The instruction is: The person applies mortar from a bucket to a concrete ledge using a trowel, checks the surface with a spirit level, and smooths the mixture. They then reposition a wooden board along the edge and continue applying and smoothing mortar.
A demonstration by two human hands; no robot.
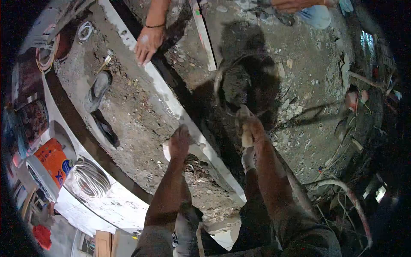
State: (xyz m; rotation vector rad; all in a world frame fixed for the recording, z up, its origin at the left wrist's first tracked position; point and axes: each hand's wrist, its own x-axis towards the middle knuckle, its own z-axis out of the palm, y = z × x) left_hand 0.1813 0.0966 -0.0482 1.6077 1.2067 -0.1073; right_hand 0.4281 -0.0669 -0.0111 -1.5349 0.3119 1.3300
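A long pale straight bar (169,100) runs diagonally across the rough ground. My left hand (179,143) is at its near side, fingers closed against its edge. My right hand (251,127) is closed around a short, pale, rounded handle (247,138); what the handle belongs to is hard to make out. Just beyond that hand lies a round, dark container or ring (218,88), partly in shadow, with grey material inside. Another person's hand (149,45), with a dark wristband, rests on the bar farther up.
A narrower bar (203,36) lies at the top, near another person's hand (291,5). Slippers (99,88) lie left of the long bar. An orange-labelled bucket (49,165) and coiled hose (90,179) are at left. A curved pipe (349,192) is at right.
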